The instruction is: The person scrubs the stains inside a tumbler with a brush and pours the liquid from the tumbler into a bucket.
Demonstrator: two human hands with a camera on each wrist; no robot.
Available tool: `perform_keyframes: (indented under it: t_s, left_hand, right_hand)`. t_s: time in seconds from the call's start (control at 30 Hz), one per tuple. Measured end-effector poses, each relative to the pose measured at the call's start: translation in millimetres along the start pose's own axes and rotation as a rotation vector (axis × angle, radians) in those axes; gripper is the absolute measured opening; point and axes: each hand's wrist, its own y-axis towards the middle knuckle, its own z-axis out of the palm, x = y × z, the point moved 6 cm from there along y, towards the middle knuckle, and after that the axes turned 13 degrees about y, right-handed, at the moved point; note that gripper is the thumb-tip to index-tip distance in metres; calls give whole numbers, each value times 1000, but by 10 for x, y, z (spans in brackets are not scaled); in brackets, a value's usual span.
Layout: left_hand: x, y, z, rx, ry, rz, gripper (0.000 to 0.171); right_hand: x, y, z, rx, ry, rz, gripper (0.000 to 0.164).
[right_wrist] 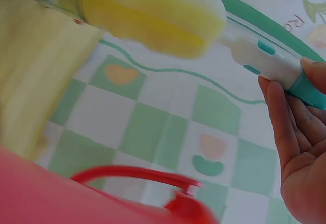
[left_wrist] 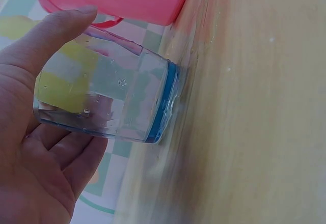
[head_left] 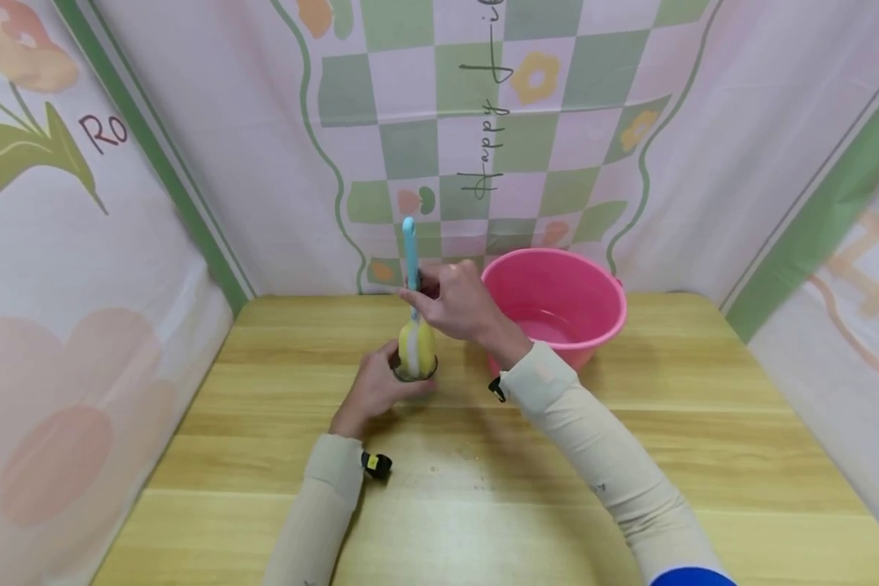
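Observation:
My left hand (head_left: pixel 378 381) grips a clear drinking glass (left_wrist: pixel 127 89) with a blue band near its base, thumb on one side and fingers on the other. The glass stands upright on the wooden table, with water drops on its wall. In my right hand (head_left: pixel 457 301) is a bottle brush, its teal and white handle (right_wrist: pixel 277 63) pinched between thumb and fingers. The brush's yellow and white sponge head (head_left: pixel 417 348) points down into the mouth of the glass, its lower part inside and its upper part above the rim.
A pink plastic basin (head_left: pixel 557 301) with a red handle (right_wrist: pixel 132 173) stands to the right of the glass, at the table's back edge. Small drops lie on the wooden table (head_left: pixel 439 496). A patterned cloth (head_left: pixel 476 122) hangs behind the table.

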Motion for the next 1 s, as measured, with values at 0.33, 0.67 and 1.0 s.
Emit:
perform_keyframes:
  t_s: [0.33, 0.67, 1.0]
  left_hand:
    - [-1, -8, 3, 0, -3, 17, 68]
    - [8, 11, -5, -10, -2, 17, 63]
    - [1, 8, 1, -18, 10, 6, 61]
  right_hand:
    - [-77, -48, 100, 9, -2, 11, 16]
    - [7, 13, 40, -21, 32, -25, 15]
    - [-29, 13, 54, -31, 38, -26, 15]
